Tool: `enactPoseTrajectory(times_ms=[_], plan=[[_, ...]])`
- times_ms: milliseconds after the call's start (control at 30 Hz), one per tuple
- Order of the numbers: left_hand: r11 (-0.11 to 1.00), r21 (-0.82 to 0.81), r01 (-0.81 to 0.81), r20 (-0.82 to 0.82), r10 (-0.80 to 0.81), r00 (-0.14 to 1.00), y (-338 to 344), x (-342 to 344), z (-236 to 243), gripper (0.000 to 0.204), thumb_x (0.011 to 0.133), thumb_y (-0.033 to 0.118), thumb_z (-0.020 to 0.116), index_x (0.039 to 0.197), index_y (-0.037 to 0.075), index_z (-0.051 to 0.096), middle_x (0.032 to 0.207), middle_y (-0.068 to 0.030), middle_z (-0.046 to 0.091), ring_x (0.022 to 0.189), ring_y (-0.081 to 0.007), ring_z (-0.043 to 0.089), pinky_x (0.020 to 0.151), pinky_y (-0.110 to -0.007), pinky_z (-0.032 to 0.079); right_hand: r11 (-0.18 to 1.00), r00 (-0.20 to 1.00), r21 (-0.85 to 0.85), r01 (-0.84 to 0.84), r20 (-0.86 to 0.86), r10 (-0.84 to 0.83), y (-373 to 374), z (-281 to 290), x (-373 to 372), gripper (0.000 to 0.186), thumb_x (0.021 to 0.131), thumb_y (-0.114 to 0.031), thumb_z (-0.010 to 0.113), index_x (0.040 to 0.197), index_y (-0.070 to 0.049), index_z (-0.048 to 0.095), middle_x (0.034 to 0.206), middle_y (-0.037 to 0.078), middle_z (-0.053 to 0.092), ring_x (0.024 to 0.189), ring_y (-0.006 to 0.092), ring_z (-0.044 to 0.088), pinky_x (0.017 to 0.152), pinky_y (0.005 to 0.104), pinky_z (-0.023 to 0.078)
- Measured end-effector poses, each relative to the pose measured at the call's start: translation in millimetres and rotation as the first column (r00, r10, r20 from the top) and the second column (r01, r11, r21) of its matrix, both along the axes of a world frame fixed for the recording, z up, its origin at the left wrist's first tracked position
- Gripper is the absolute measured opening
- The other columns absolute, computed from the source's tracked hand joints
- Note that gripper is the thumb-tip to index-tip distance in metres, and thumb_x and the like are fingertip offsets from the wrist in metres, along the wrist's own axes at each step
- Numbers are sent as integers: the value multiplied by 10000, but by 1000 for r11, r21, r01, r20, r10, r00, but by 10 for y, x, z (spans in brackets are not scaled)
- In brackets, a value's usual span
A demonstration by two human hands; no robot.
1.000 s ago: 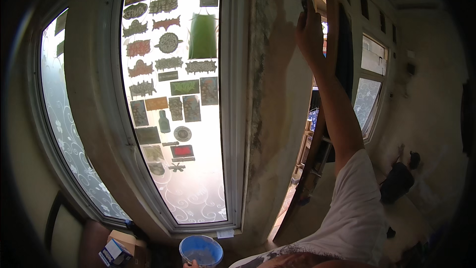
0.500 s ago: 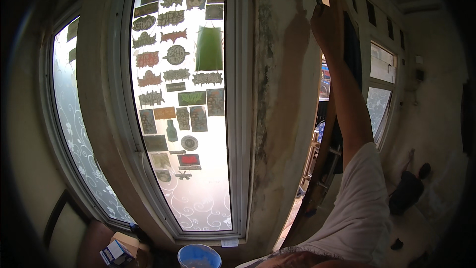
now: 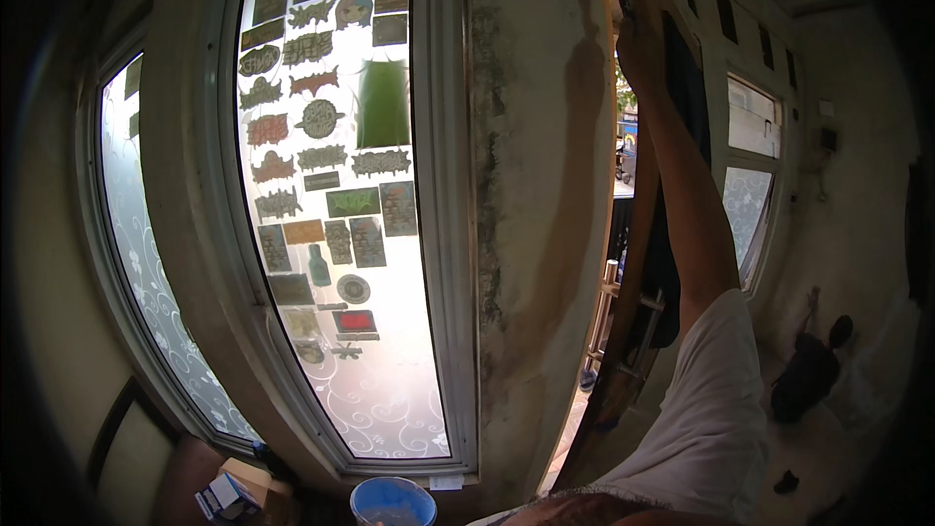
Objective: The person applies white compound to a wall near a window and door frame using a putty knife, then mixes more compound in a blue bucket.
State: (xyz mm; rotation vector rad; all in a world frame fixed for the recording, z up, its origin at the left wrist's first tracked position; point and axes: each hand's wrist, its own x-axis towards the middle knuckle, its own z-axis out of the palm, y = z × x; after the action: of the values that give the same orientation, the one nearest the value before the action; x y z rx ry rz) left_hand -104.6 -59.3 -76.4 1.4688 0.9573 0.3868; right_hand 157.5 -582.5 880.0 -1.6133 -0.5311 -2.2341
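Observation:
My right arm is raised, with my right hand (image 3: 629, 37) high at the wall's edge by the doorway. Its fingers are closed around a small flat tool (image 3: 623, 4), scraper-like, mostly hidden by the hand and dim. A shadow of the arm and of a flared tool falls across the wall (image 3: 531, 263). Close beside the hand stands the edge of a wooden door (image 3: 643, 0), with a metal pull handle (image 3: 651, 321) lower down. My left hand does not show.
A tall window (image 3: 390, 370) covered with stickers stands left of the wall. Below it are a blue bucket (image 3: 393, 483) and an opened cardboard box (image 3: 255, 483). At the lower right, another person in dark clothes (image 3: 806, 378) reaches toward a wall. A narrow opening beside the door shows outdoors.
The view has shifted slightly, so the window sits farther left. My right hand has moved a little toward the door's edge, and the tool is harder to see.

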Motion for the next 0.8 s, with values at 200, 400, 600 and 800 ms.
enactPoseTrajectory(times_ms=[200,400,600,800], plan=[[991,93,-100,38,97,995,-65,-45,-55,328,845,213,776,973,-50,629,830,-127,685,609,-207,686,508,-371,581,947,940,-39,320,138,-312,190,313,-19,345,996,-204,510,1264,-4,594,1107,229,652,991,347,663,894,412,513],[960,151,-238,42,234,971,-295,-5,40,376,826,293,774,896,-56,651,748,-136,710,619,-246,705,607,-386,573,799,777,-68,597,295,-556,220,1235,391,355,971,-154,510,1285,11,523,1035,231,606,851,369,645,706,441,530],[930,243,-278,-312,346,885,-673,-547,1017,437,845,391,745,998,-12,674,692,-91,735,664,-236,719,706,-355,562,996,994,-91,25,-104,-34,630,1346,171,432,992,-185,467,1364,34,492,918,294,641,843,455,640,721,542,505],[861,361,-358,-122,424,897,-614,-713,483,438,844,411,739,1006,7,691,741,-101,746,729,-240,722,758,-366,553,979,966,-74,188,-167,-198,495,1580,303,403,988,-184,481,1320,35,547,854,273,661,823,420,662,763,528,531]])
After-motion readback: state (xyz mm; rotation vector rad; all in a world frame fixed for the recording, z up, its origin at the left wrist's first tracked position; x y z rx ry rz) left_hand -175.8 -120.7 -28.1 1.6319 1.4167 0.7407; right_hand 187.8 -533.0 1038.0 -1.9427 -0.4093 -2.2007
